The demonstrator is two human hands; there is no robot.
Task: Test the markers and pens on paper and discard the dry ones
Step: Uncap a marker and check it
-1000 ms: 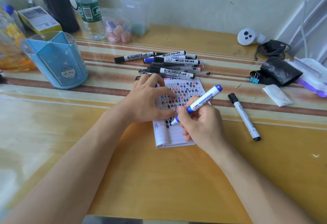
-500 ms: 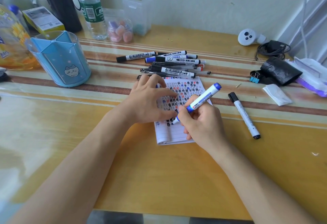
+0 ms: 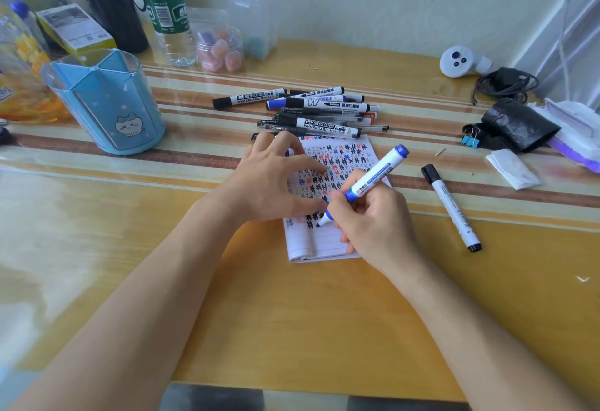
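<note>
Right hand (image 3: 373, 225) pinches the blue marker (image 3: 373, 180) low on the barrel, thumb and fingers curled round it just above the tip, with the capped back end tilted up and away to the right. The tip is down on the notepad (image 3: 324, 246), at the near end of the rows of test scribbles, with bare lined paper below it. Left hand (image 3: 272, 180) sits just left of the tip, fingers spread and arched, tips pressing the pad flat, thumb close to the right hand's fingers. The pad lies around the middle of the table (image 3: 292, 329). We judge the marker light, stiff, smooth plastic and a bit slippery, so a low grip near the tip suits it; the felt tip needs only light pressure. The pad looks thin and likely to slide on the glossy top unless pinned. The pile of markers and pens (image 3: 321, 112) lies just beyond the pad's far edge. One black marker (image 3: 451, 206) lies alone right of the pad, apart from the right hand. A pen cup (image 3: 107, 102) stands toward the far left corner.
</note>
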